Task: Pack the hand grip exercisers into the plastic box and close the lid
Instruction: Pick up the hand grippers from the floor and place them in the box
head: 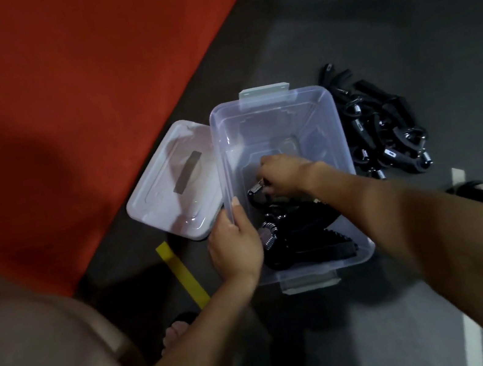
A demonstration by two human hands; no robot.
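Reaching down into the plastic box (322,110) at the centre of the frame, the right hand (285,175) is seen curled closed around the coiled spring end of one hand grip exerciser (257,193), which is being set among the few exercisers (306,245) already lying in the lower half of the box. The left hand (235,245) is clamped on the box's left wall near its lower corner — thumb laid inside over the rim, fingers wrapped outside — so the box is judged to be steadied.

The relation that matters for the coming move is this: the unpacked pile of exercisers (385,128) lies on the floor (381,13) just beside the box's right wall, at the right of the frame, hence on the right hand's side and clearly nearer to it than to the left hand. The pile is tangled, with handles pointing several ways; no single long axis can be read for it. The packed ones appear to be laid roughly across the box, springs toward its left wall.

The lid (152,195) lies flat on the floor against the box's left wall — on the left hand's side — partly beside the red mat (52,71). The box's upper half is bare, so much packing is judged to remain before closing.
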